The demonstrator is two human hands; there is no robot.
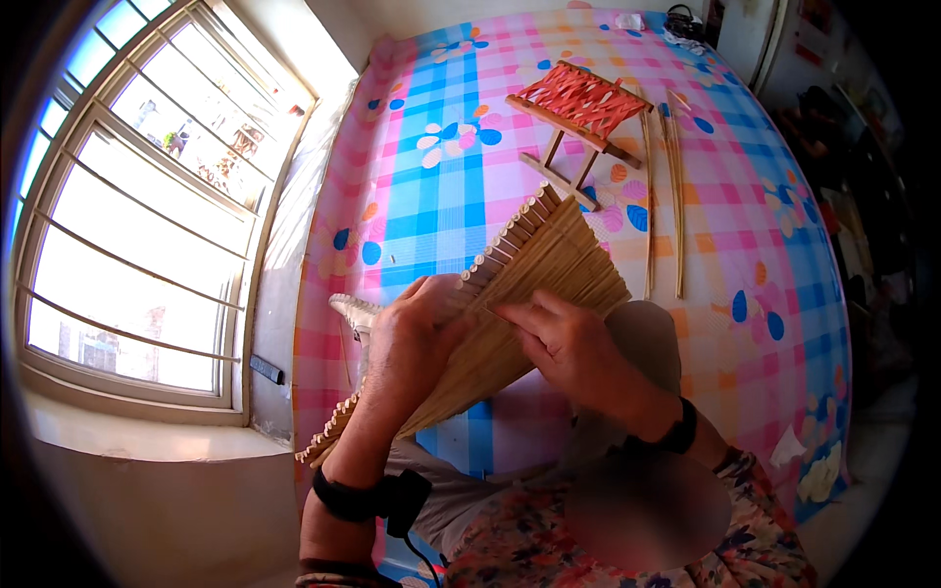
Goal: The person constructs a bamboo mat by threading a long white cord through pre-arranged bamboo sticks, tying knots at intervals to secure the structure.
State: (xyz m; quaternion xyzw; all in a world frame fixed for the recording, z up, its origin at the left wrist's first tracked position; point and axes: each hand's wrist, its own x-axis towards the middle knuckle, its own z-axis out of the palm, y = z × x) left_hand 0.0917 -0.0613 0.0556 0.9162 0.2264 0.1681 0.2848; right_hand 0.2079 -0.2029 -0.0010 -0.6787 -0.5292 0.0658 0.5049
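A stiff mat of straw-coloured stalks [534, 274] lies slanted across my lap, with a row of round, pale stalk ends along its upper left edge. My left hand [417, 323] is closed over that edge near the middle, thumb on the mat's face. On the face itself, my right hand [564, 338] rests with thumb and forefinger pinched together, close to the left hand. Whatever may be between those right fingertips is too small to make out. Part of the mat's lower stretch is hidden behind my left forearm.
A checked, flowered sheet [441, 93] spreads beneath me. Ahead stands a low wooden stool [583, 98] with a red woven seat; long thin stalks [677, 216] lie right of it. A barred window [147, 245] is at left, and a dark oblong object [266, 369] beside it.
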